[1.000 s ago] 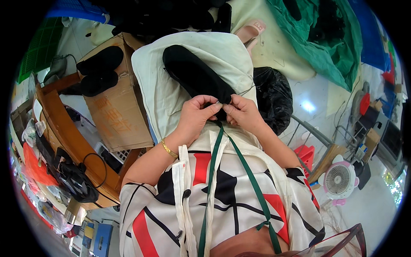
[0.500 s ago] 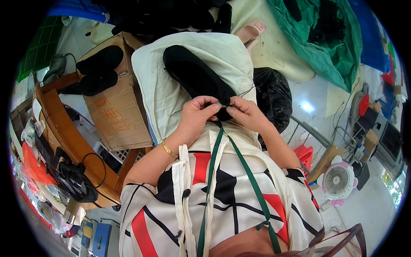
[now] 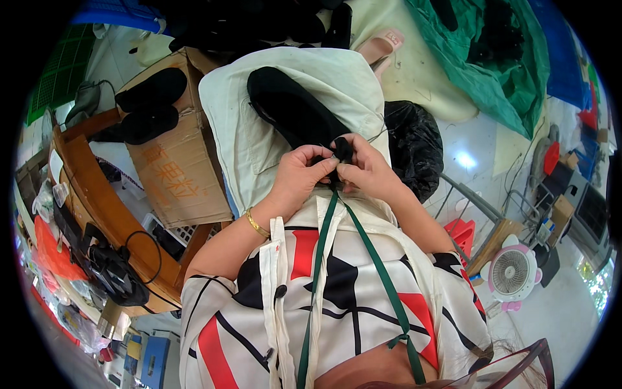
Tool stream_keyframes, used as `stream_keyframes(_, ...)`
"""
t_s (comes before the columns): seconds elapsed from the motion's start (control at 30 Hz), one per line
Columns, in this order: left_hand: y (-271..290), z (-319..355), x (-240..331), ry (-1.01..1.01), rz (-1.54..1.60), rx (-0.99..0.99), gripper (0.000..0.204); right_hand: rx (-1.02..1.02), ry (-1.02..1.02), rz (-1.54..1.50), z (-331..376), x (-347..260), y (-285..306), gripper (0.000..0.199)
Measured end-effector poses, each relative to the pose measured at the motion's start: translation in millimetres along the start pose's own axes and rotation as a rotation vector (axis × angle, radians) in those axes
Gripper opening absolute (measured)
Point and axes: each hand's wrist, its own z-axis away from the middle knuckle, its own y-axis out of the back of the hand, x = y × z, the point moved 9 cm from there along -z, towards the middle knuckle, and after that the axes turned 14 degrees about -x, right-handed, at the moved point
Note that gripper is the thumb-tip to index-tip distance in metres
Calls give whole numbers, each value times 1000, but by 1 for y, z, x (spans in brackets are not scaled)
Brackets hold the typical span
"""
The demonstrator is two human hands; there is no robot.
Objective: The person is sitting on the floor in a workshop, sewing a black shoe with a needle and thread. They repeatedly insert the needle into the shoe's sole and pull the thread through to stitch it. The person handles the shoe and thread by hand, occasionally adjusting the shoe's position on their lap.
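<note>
A black cloth shoe (image 3: 291, 107) lies slanted across the white cloth (image 3: 223, 120) on my lap, its near end reaching my fingers. My right hand (image 3: 368, 167) pinches a small dark fabric piece (image 3: 343, 149) between thumb and fingers. Right beside it, my left hand (image 3: 299, 174) is closed, thumb and forefinger tips together at the fabric piece; what they grip is too small to make out. Between my hands, the dark fabric merges with the near end of the shoe, so I cannot tell whether the two are joined.
To the left, two black shoes (image 3: 152, 91) rest on a cardboard box (image 3: 172, 162) by a curved wooden frame (image 3: 107, 214). A black plastic bag (image 3: 414, 149) stands at my right, before a green sack (image 3: 499, 71) with dark items. A small fan (image 3: 512, 272) stands further right.
My right hand has turned and lifted slightly, bringing the small dark fabric piece up between its fingers. My left hand has barely moved. The shoe stays on my lap.
</note>
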Motion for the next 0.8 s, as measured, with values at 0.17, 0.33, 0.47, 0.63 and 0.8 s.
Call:
stream_keyframes(0.17, 2, -1, -5, 21, -7, -34, 18, -224, -11, 148, -2, -17, 4, 46)
stream_keyframes(0.33, -2, 5, 1, 58, -92, -22, 15, 68, 442, 991, 1, -82, 23, 46)
stream_keyframes(0.47, -7, 8, 8, 56, -74, -73, 16, -105, 334, 1328, -19, -72, -2, 34)
stream_keyframes(0.63, 10, 25, 39, -15, -179, -117, 16, 2, 662, 953, -26, -65, -9, 21)
stream_keyframes(0.8, 32, 33, 51, -3, -327, -77, 15, -3, 528, 525, -45, -30, -10, 15)
